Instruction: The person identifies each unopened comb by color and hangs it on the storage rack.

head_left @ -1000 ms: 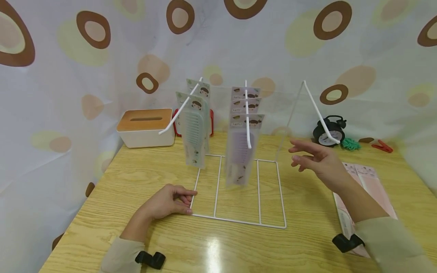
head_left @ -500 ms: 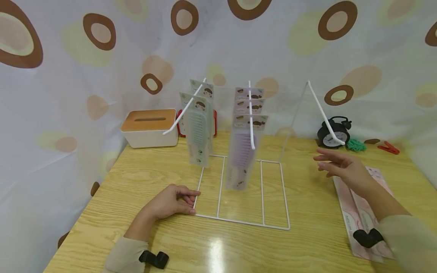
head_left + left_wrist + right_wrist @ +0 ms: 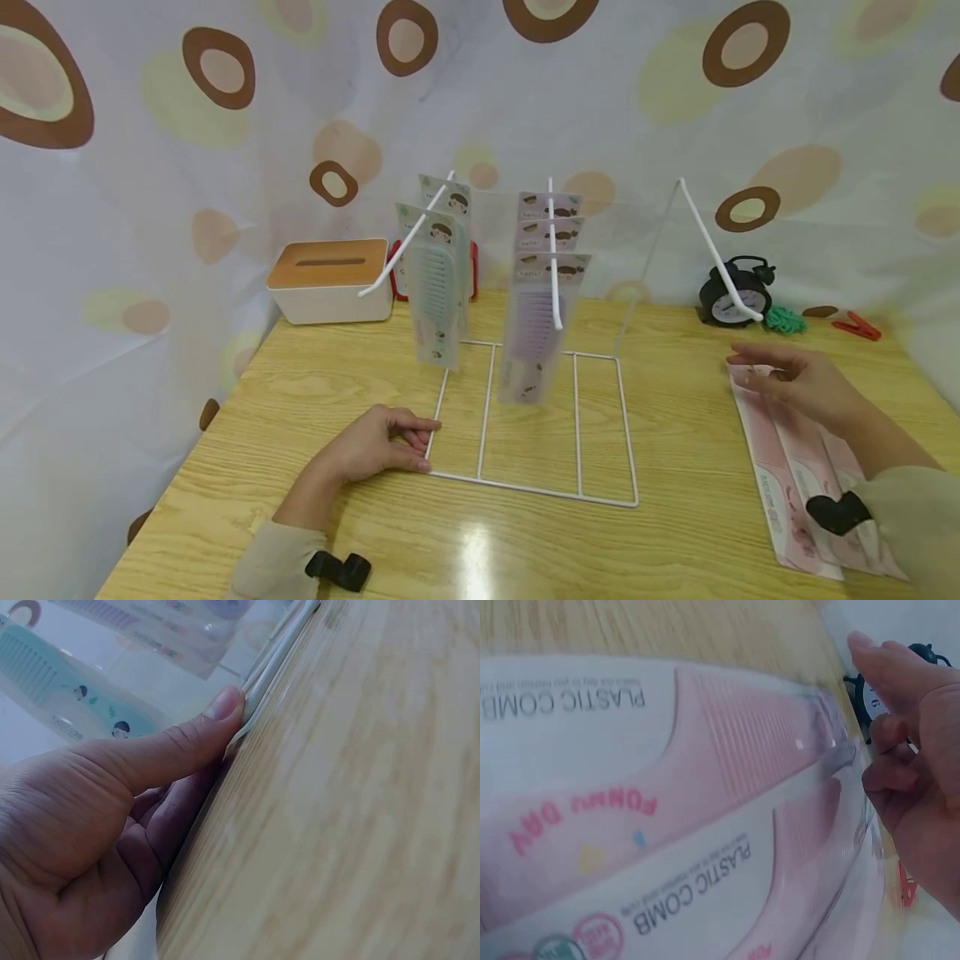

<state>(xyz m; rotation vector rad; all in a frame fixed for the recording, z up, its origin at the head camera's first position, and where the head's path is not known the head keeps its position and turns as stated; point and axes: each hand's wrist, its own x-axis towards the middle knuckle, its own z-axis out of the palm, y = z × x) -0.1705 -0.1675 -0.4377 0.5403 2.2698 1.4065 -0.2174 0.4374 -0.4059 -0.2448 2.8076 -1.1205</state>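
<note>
A white wire display rack (image 3: 525,488) stands on the table. My left hand (image 3: 377,446) holds its front left base corner; in the left wrist view the thumb (image 3: 191,742) presses on the rail, with the other fingers curled below. Packaged green combs (image 3: 433,287) hang from the rack's left arm, and packaged purple combs (image 3: 534,329) from the middle one. Nothing hangs on the right arm (image 3: 711,240). My right hand (image 3: 813,390) is over the far end of several packaged pink combs (image 3: 797,492), its fingers loosely bent and holding nothing. They lie overlapping, labelled "PLASTIC COMB" (image 3: 682,892).
A tissue box (image 3: 328,283) with a wooden lid stands at the back left, beside a red-framed object (image 3: 474,271). Along the back right are a black alarm clock (image 3: 735,296), a green bundle (image 3: 784,320) and a red clip (image 3: 857,326). A patterned curtain hangs behind.
My right hand has moved right and down, away from the rack's right arm to the pink combs. The purple combs swing slightly. My left hand stays at the rack's corner.
</note>
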